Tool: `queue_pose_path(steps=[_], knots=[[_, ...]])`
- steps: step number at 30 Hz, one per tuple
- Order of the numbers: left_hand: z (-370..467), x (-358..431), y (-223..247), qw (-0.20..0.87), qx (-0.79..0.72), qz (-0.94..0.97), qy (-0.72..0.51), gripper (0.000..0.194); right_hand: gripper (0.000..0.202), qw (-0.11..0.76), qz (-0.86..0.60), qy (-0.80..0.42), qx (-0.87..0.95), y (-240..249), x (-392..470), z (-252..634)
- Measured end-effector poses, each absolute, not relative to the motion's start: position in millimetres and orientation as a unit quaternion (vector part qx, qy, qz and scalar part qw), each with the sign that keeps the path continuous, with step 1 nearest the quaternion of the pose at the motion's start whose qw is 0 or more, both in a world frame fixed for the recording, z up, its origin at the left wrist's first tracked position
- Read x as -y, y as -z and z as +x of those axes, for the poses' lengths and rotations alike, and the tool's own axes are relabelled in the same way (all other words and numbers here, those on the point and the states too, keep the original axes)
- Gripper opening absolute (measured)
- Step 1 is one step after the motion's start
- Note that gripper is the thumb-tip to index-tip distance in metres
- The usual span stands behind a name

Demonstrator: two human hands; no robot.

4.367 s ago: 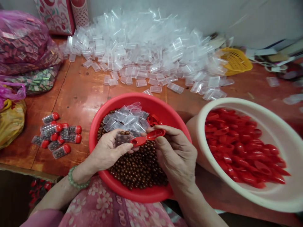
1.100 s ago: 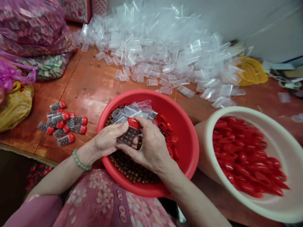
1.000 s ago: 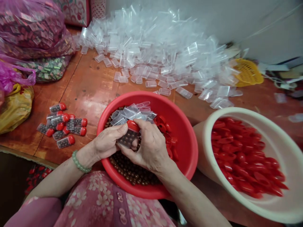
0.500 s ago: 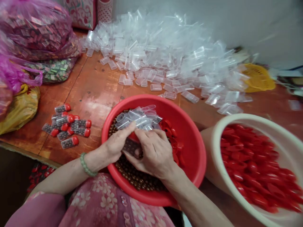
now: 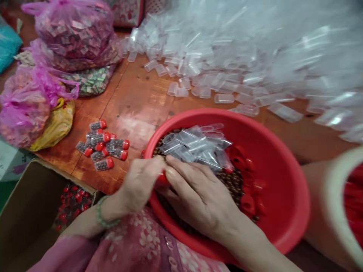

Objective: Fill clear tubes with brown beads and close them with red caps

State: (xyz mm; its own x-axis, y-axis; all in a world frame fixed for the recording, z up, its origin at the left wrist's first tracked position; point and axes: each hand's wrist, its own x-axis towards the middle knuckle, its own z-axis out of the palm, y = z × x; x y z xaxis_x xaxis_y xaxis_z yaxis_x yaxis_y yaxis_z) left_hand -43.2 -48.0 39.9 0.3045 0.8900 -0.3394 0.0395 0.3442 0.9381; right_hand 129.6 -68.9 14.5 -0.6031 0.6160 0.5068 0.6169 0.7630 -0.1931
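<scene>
My left hand (image 5: 143, 181), with a green bead bracelet at the wrist, and my right hand (image 5: 198, 196) meet over the left rim of a red basin (image 5: 295, 204). A red cap (image 5: 162, 179) shows between their fingers, both hands closed on it; whatever is attached to it is hidden. The basin holds brown beads (image 5: 232, 181), clear plastic tubes (image 5: 195, 145) and loose red caps (image 5: 249, 200). Left of the basin, a small group of bead-filled tubes with red caps (image 5: 104, 164) lies on the wooden table (image 5: 136, 102).
Clear tubes (image 5: 241, 56) are heaped along the back. Pink bags (image 5: 75, 34) and a yellow bag (image 5: 56, 126) stand at the left. An open carton (image 5: 28, 211) with red-capped pieces is at lower left. A pale tub (image 5: 334, 196) with red pieces is at the right.
The view has swung left, bringing the carton into sight. My hands have shifted from over the basin's contents to its left rim; the dark bead-filled tube between them is now hidden.
</scene>
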Motion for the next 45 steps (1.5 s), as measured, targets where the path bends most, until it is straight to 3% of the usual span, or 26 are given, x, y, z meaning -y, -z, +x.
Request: queue_pose_path(steps=[3,6,9,12,17,23,28,34,37,41,45], knots=[[-90,43,-24,0.390,-0.572,0.634,-0.344,0.034,0.047,0.229,-0.433,-0.026,0.872,-11,58,148],[-134,31,2,0.150,-0.659,0.697,-0.240,0.025,0.031,0.204,-0.527,-0.044,0.824,-6,51,178],[-154,20,18,0.063,-0.629,0.747,-0.205,0.018,0.024,0.182,-0.567,-0.099,0.798,-5,46,194],[-145,15,15,0.056,-0.576,0.776,-0.251,0.024,0.026,0.126,-0.569,-0.146,0.799,-5,37,188],[-84,16,-3,0.104,-0.459,0.813,-0.343,0.017,0.031,-0.001,-0.584,-0.187,0.790,-4,16,168],[-28,10,4,0.162,-0.335,0.873,-0.316,0.010,0.039,-0.054,-0.612,-0.188,0.766,-6,10,159],[-26,8,13,0.164,-0.331,0.873,-0.320,0.009,0.037,0.000,-0.606,-0.213,0.767,1,14,163],[-29,9,16,0.181,-0.328,0.858,-0.352,0.008,0.054,0.189,-0.527,-0.286,0.778,10,29,181],[-29,9,16,0.185,-0.328,0.853,-0.361,0.009,0.042,0.209,-0.509,-0.293,0.782,3,41,190],[-27,7,16,0.185,-0.324,0.853,-0.366,0.008,0.025,0.062,-0.491,-0.280,0.823,-8,56,190],[-27,6,17,0.191,-0.323,0.853,-0.362,0.009,0.024,-0.140,-0.511,-0.117,0.840,-5,64,172]])
